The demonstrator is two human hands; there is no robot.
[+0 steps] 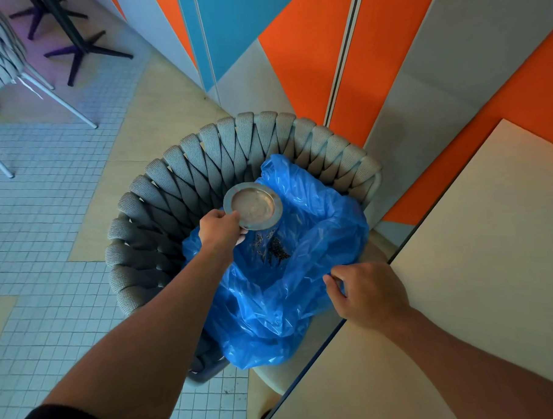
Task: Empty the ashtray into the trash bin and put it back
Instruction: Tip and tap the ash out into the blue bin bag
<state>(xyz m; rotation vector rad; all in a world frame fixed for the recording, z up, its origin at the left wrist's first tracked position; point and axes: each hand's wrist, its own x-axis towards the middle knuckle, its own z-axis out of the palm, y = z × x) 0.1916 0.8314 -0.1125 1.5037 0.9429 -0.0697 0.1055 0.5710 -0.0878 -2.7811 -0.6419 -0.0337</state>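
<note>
Head view shows us our right hand (pixel 369 292) nearest, pinching the edge of the blue bag (pixel 282 291) beside the pale table (pixel 480 263). Farther out, our left hand (pixel 221 231) grips the rim of the metal ashtray (pixel 253 205), tilted over the bag's opening, with dark ash (pixel 275 252) lying on the plastic just below it. Beyond, the bag sits in a grey woven chair (pixel 203 168) against the orange and blue wall (pixel 309 49).
</note>
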